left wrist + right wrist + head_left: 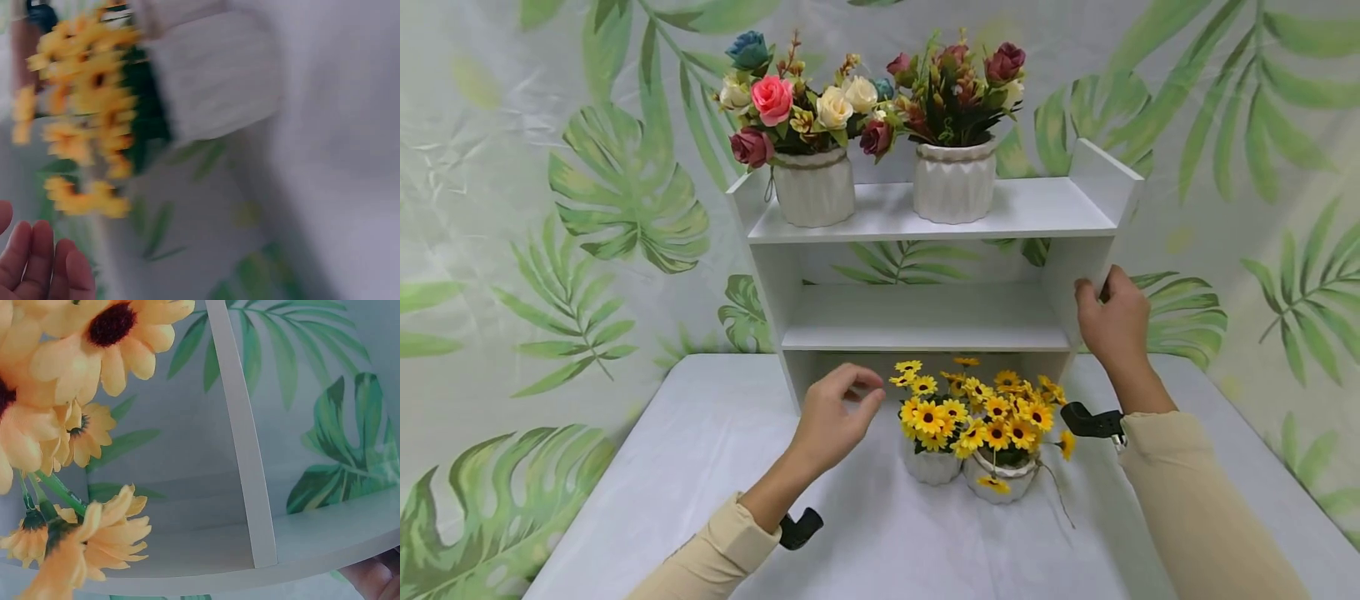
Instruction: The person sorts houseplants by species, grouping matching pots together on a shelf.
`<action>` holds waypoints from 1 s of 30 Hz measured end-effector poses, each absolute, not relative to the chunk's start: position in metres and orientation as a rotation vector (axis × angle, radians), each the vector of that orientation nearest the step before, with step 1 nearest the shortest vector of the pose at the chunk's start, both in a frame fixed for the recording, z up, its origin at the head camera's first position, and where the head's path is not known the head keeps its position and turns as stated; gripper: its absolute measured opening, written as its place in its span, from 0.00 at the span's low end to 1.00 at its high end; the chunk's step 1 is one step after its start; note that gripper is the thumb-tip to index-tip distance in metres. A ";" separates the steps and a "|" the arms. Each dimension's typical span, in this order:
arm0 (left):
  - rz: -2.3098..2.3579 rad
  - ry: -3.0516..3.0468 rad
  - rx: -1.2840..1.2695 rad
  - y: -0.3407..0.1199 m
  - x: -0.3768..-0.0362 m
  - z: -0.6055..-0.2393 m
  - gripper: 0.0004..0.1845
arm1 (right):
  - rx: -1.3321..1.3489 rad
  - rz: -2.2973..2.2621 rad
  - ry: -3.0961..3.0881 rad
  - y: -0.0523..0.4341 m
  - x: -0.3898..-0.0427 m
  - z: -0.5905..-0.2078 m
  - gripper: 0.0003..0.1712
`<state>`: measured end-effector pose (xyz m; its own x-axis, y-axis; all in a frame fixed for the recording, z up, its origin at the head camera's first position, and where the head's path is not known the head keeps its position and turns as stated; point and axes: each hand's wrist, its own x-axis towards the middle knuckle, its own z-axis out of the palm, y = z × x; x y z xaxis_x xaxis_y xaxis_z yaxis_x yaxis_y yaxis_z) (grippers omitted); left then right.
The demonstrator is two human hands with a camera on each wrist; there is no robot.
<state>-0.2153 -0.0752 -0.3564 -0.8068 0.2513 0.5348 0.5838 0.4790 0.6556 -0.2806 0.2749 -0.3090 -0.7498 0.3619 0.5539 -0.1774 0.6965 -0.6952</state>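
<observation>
A white two-tier shelf (925,337) stands at the back of the table. My right hand (1116,321) grips its right side panel, thumb on the inner face and fingers round the outer side; part of that hand (370,576) shows at the panel's edge in the right wrist view. My left hand (835,417) hovers in front of the shelf's lower left, fingers loosely bent and holding nothing. Just right of it, two white pots of yellow daisies, the left pot (932,467) and the right pot (1000,479), stand side by side on the table. The left wrist view is blurred.
On the shelf's top board stand two ribbed white pots with artificial roses, a left pot (814,190) and a right pot (955,185). A white cloth covers the table (880,550). Behind hangs a leaf-patterned backdrop (625,192). A loose string (1060,496) trails from the right daisy pot.
</observation>
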 end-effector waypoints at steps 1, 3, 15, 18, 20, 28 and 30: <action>-1.271 -2.403 -0.667 -0.078 -0.214 -0.365 0.04 | -0.137 1.002 -2.212 0.274 -0.281 -0.309 0.22; -1.295 -2.469 -0.614 -0.083 -0.212 -0.380 0.04 | -0.126 1.014 -2.210 0.274 -0.280 -0.310 0.21; -1.424 -2.731 -0.567 -0.070 -0.222 -0.431 0.18 | -0.149 0.999 -2.213 0.275 -0.279 -0.307 0.22; -1.506 -2.791 -0.562 -0.061 -0.227 -0.440 0.29 | -0.142 1.003 -2.206 0.276 -0.280 -0.306 0.22; -1.558 -2.799 -0.571 -0.056 -0.231 -0.445 0.36 | -0.139 1.001 -2.199 0.276 -0.281 -0.305 0.22; -1.817 -2.709 -0.677 -0.035 -0.243 -0.456 0.47 | -0.140 1.002 -2.194 0.275 -0.280 -0.307 0.22; -1.946 -2.674 -0.690 -0.030 -0.246 -0.459 0.48 | -0.135 1.002 -2.190 0.275 -0.280 -0.308 0.22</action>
<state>-0.2456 -0.0300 -0.4585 -0.8898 0.4541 0.0460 0.1834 0.2634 0.9471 -0.2798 0.2747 -0.3078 -0.7402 0.3654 0.5645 -0.1881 0.6934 -0.6955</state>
